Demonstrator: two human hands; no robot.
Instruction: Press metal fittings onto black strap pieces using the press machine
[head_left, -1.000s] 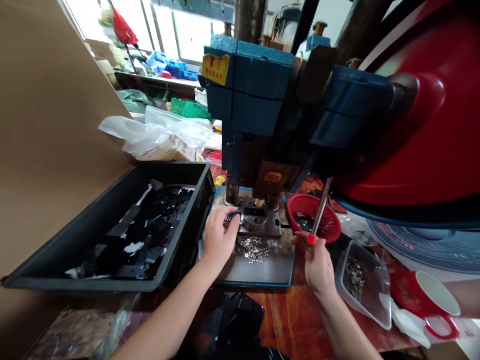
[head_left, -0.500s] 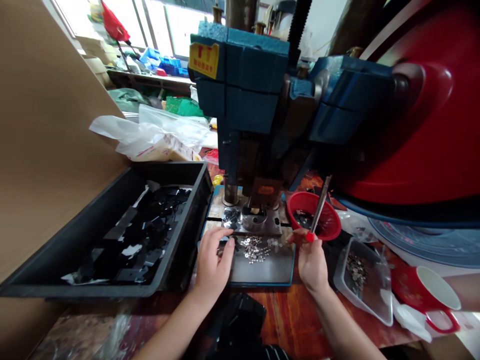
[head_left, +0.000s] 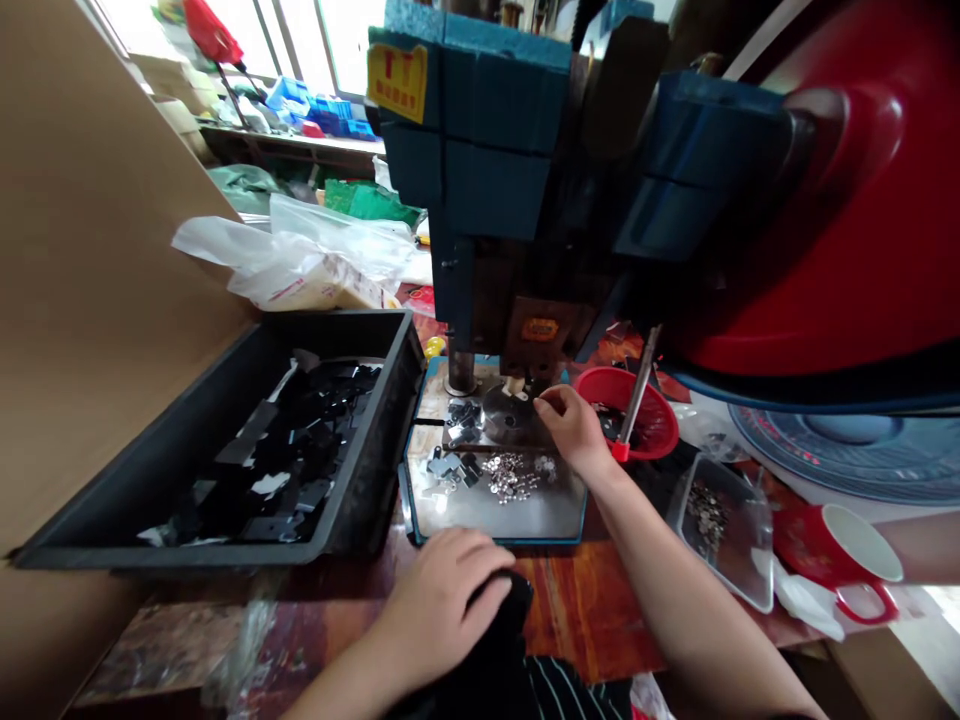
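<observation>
My right hand (head_left: 574, 428) is at the right side of the round metal die (head_left: 506, 415), thumb and fingertips pinched together. Whatever sits between those fingertips is too small to make out. Low in front of the press plate (head_left: 487, 522), my left hand (head_left: 454, 592) lies over a dark black item (head_left: 516, 600), thumb apart from the fingers. On the plate are a pile of small shiny metal pieces (head_left: 510, 478), a few clear rings (head_left: 546, 466) and thin flat plates (head_left: 450, 466). More flat plates (head_left: 463, 420) lie left of the die, under the blue press (head_left: 495, 150).
A black tray (head_left: 371, 440) of dark flat pieces stands left. Right of the press are a red bowl (head_left: 656, 415) with a red-ended metal rod (head_left: 640, 395) leaning in it, a clear container (head_left: 750, 575) of small parts and a red mug (head_left: 810, 548). A large red wheel (head_left: 847, 230) overhangs the right.
My right hand has moved left from the rod and bowl to the die. My left hand has drawn back from the flat plates to the black item. The camera view has shifted slightly.
</observation>
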